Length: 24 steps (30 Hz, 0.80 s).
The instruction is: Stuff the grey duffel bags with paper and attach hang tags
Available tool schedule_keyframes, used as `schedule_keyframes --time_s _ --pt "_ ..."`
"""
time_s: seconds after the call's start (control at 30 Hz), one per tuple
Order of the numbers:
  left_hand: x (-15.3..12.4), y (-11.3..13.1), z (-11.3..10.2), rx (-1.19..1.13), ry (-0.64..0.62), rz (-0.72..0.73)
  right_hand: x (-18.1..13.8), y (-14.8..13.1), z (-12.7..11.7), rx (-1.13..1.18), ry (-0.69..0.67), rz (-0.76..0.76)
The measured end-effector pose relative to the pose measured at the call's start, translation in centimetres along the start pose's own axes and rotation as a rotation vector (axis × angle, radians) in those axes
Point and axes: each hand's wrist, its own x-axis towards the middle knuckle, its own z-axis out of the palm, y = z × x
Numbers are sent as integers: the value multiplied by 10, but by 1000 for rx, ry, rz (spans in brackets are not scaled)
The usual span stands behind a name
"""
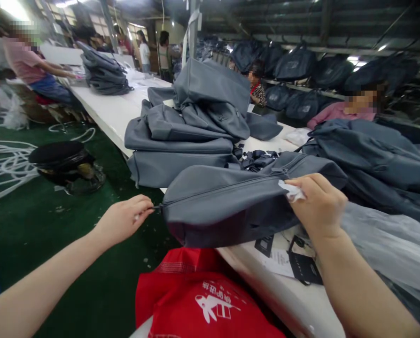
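A grey bag lies across the near edge of the white table, its zipper running along the top. My left hand is closed in a pinch on the zipper pull at the bag's left end. My right hand grips the bag's upper right part and also holds a small white scrap of paper between its fingers.
More grey bags are piled behind, at the right and far back. Black tags and papers lie on the table edge. A red bag sits below me. A black stool and white cords are on the green floor. Seated people work along both sides.
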Motion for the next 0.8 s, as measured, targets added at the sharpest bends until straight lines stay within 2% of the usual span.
schedule_keyframes --time_s 0.07,0.13,0.2,0.3,0.33,0.37,0.4,0.47,0.53,0.57,0.6,0.63,0.67,0.77,0.8 --pt "15 2 -9 -167 139 -62 8 1 -10 19 -96 35" --pt "35 9 -17 -214 205 -86 19 -1 -24 105 -236 46" --pt "59 21 -21 -191 162 -42 33 -12 -39 230 -297 59" --pt "93 46 -19 -174 16 100 48 -45 -53 479 -180 84" --pt "102 53 -17 -177 -12 139 49 -58 -55 586 -186 46" --pt "108 59 -15 -188 -19 160 48 -71 -55 675 -259 -20" --pt "113 62 -11 -214 -6 158 43 -83 -54 724 -397 -96" --pt "121 64 -1 -328 56 71 30 -102 -48 681 -811 -223" --pt "127 60 12 -544 115 -130 14 -113 -41 576 -1233 -294" --pt "130 57 18 -651 132 -236 8 -116 -37 565 -1399 -308" --pt "132 55 23 -738 138 -322 4 -117 -32 587 -1505 -293" --pt "134 54 27 -798 135 -378 2 -117 -27 620 -1521 -247" --pt "135 55 29 -829 127 -397 3 -115 -21 643 -1444 -173" --pt "130 63 25 -801 115 -321 17 -107 1 581 -1024 59" --pt "126 67 21 -773 130 -287 21 -102 9 552 -948 101"
